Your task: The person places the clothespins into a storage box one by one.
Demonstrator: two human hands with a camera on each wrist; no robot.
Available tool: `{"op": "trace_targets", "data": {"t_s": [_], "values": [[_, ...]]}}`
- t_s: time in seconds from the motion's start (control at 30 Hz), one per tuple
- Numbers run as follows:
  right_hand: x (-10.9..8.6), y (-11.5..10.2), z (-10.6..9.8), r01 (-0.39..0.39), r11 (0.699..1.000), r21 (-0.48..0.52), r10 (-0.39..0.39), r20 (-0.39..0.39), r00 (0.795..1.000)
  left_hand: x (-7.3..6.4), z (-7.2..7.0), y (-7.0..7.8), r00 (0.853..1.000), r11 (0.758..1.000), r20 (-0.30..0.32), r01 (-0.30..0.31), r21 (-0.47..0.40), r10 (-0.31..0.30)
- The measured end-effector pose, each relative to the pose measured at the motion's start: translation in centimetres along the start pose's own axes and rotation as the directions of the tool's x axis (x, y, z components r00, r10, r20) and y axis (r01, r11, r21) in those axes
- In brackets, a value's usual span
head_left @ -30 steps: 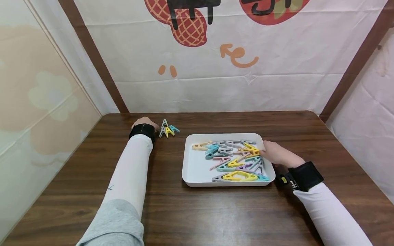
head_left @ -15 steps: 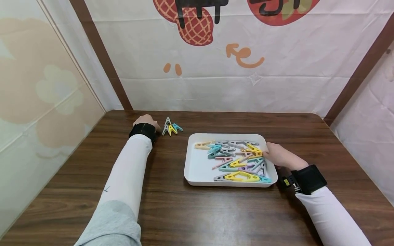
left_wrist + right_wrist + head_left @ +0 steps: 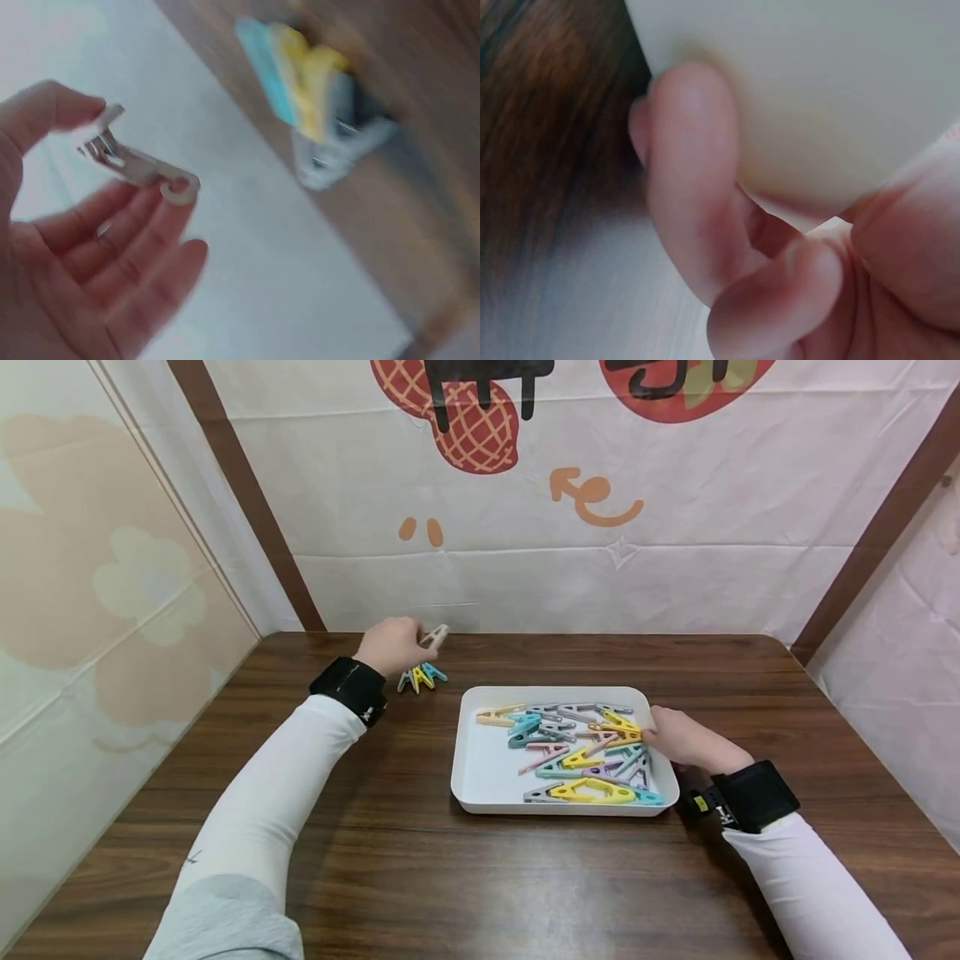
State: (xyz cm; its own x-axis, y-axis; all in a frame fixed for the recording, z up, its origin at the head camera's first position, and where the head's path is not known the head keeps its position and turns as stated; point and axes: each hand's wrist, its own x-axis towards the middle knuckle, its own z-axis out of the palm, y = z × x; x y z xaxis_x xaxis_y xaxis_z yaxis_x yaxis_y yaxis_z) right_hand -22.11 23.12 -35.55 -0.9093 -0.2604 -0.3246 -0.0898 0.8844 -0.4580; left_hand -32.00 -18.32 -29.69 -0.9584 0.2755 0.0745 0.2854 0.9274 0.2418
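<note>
Between thumb and fingers, my left hand (image 3: 392, 646) pinches a pale beige clothespin (image 3: 437, 636), lifted above the far left of the table. The left wrist view shows the clothespin (image 3: 139, 165) close up, with its metal spring. Just below that hand lie a grey clothespin (image 3: 406, 681), a yellow clothespin (image 3: 418, 680) and a blue clothespin (image 3: 433, 672) on the tabletop. At the right, my right hand (image 3: 693, 743) grips the edge of a white tray (image 3: 483, 781), fingers curled against its underside in the right wrist view. Several coloured clothespins (image 3: 581, 760) lie in the tray.
The dark wooden table (image 3: 465, 893) ends at a white printed cloth wall (image 3: 525, 589) at the back. More cloth hangs at the left (image 3: 90, 693) and right sides. The tray stands right of the loose clothespins.
My left hand has risen from the far left tabletop and moved right, now with a beige clothespin in its pinch. The right hand keeps its grip on the tray.
</note>
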Motion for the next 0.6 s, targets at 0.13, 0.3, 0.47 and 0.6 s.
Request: {"op": "trace_targets", "data": {"t_s": [0.13,0.3,0.47,0.6], "values": [[0.0,0.0,-0.1,-0.003,1.000,0.006,0.003,0.002,1.000,-0.5,-0.4,3.5,0.975,0.976,0.029,-0.219,0.017,0.219],[-0.1,-0.1,-0.2,0.002,1.000,0.003,-0.002,0.002,1.000,-2.0,-0.2,7.4,0.917,0.925,0.135,-0.380,0.006,0.376],[-0.1,-0.1,-0.2,0.012,1.000,0.000,-0.012,0.000,1.000,-3.2,0.7,9.7,0.863,0.894,0.280,-0.446,0.034,0.420],[-0.1,-0.1,-0.1,0.013,1.000,-0.005,-0.013,0.002,1.000,-3.8,1.6,10.2,0.842,0.882,0.358,-0.462,0.096,0.402]]}}
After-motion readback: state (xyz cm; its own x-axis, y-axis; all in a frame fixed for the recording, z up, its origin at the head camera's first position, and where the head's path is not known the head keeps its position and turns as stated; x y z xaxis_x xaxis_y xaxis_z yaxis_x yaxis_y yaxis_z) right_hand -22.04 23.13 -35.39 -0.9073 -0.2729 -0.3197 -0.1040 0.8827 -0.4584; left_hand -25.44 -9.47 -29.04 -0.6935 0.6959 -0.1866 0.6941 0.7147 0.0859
